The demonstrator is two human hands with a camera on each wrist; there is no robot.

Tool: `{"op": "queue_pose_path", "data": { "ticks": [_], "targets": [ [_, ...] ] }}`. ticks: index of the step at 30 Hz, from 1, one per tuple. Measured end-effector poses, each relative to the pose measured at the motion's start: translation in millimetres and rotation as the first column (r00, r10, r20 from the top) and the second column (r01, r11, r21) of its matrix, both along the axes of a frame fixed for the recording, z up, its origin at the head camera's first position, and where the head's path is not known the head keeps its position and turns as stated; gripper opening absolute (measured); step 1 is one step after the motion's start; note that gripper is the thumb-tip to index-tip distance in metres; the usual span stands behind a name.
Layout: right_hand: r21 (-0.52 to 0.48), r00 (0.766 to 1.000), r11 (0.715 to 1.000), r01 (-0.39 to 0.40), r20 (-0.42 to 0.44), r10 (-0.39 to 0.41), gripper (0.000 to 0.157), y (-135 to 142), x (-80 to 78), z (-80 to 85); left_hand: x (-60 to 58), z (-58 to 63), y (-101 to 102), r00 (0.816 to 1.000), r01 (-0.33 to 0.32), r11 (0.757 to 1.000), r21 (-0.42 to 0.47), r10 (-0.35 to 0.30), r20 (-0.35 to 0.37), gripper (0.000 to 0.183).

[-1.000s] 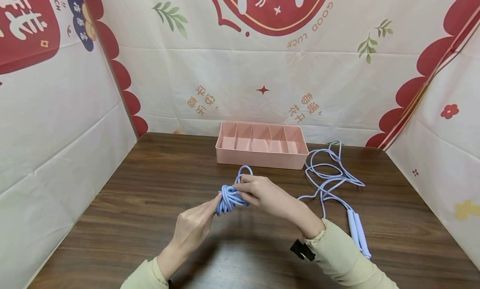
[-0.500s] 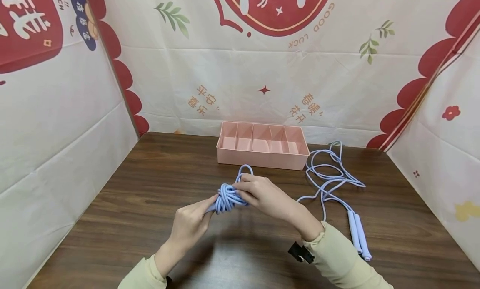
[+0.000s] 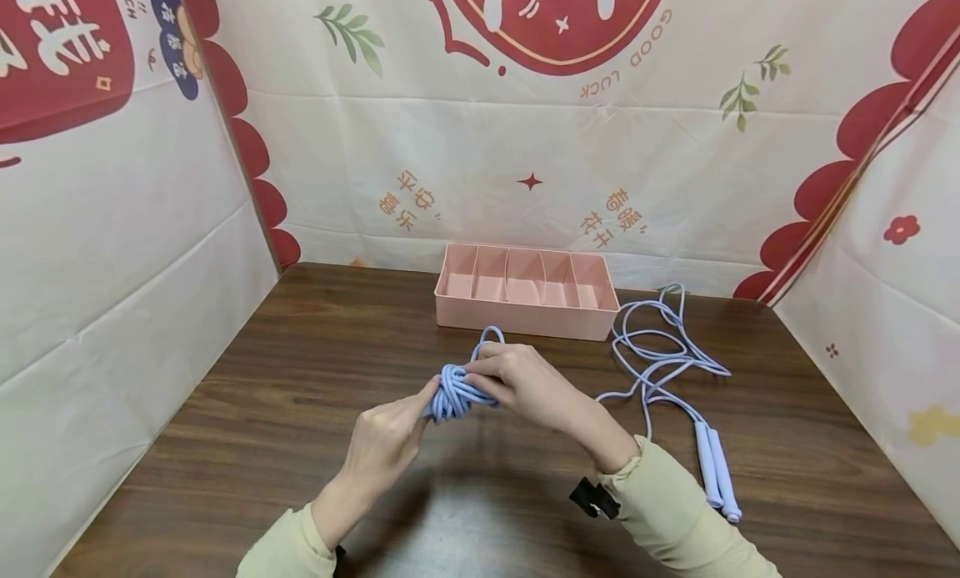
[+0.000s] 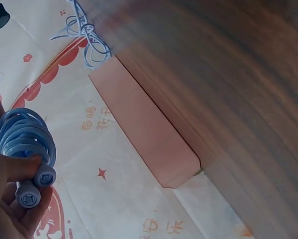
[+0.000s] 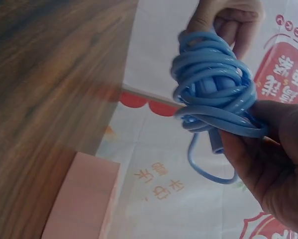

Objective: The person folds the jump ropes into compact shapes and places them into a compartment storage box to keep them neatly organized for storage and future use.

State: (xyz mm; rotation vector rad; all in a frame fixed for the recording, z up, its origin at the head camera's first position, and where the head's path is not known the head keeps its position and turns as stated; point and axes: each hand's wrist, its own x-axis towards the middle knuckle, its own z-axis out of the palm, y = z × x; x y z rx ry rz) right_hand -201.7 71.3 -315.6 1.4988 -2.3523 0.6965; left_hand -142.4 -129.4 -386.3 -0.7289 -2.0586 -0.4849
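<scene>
A light blue jump rope point(image 3: 453, 393) is wound in several turns around its two handles, held above the table in front of me. My left hand point(image 3: 381, 444) grips it at the left end; in the left wrist view the handle ends point(image 4: 29, 195) stick out between thumb and fingers. With thumb and fingertips my right hand point(image 3: 527, 386) pinches the wound rope from the right. A small loop point(image 5: 208, 174) of rope hangs out of the bundle in the right wrist view. Another light blue jump rope point(image 3: 660, 359) lies loose on the right of the table, its handles point(image 3: 716, 469) side by side.
A pink box point(image 3: 525, 315) with several compartments stands at the back middle of the dark wooden table point(image 3: 247, 444). White printed cloth point(image 3: 450, 136) hangs behind the table and along both sides. The loose rope reaches close to the box's right end.
Both hands still hold the wound rope. The left hand's fingers shift slightly at the left end, where a handle part showed half a second ago. The bundle moves a little upward.
</scene>
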Motion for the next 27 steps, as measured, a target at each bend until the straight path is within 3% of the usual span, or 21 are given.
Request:
{"op": "queue_pose_path", "data": {
  "ticks": [4,9,17,20,27],
  "targets": [
    [-0.041,0.995,0.997,-0.061,0.075,0.064,0.012,3,-3.0,2.0,2.1,1.4,0,1.0,0.019,1.0,-0.012,-0.019,-0.001,0.044],
    [-0.097,0.989,0.995,-0.037,0.137,0.05,0.016,5,-2.2,-4.5,2.0,1.2,-1,1.0,0.021,1.0,-0.019,-0.021,-0.013,0.047],
    [-0.034,0.998,0.997,0.064,0.024,-0.063,0.011,-1,3.6,-7.1,-1.5,-5.3,1,0.998,0.011,0.999,-0.047,-0.015,-0.067,0.037],
    [-0.016,0.999,0.999,0.043,-0.018,-0.043,0.01,-2,4.3,-3.9,-1.5,-5.3,2,0.994,0.003,0.998,-0.064,-0.01,-0.107,0.026],
    [0.029,0.998,1.0,0.0,-0.063,0.001,0.01,-4,6.0,6.0,-0.5,-1.4,0,0.985,0.0,0.993,-0.122,-0.021,-0.172,0.037]
  ]
}}
